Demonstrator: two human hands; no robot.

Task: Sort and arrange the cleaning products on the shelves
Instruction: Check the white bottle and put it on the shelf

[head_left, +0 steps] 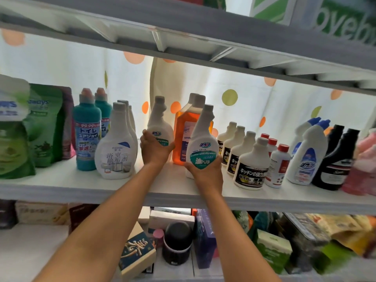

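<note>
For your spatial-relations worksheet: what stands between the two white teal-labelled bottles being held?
In the head view, an orange translucent liquid bottle stands behind the gap between those white teal-labelled bottles.

The two white spray-refill bottles, the left one [160, 121] and the right one [203, 139], look like smooth, slightly glossy plastic with shiny printed labels, and the orange jug [181, 127] far behind them is clear plastic. The shelf [61, 180] has a smooth, matt white surface, while the far dotted curtain [254, 102] is thin cloth with soft folds. On the left, the green pouches [44, 127] look like glossy film.
</note>
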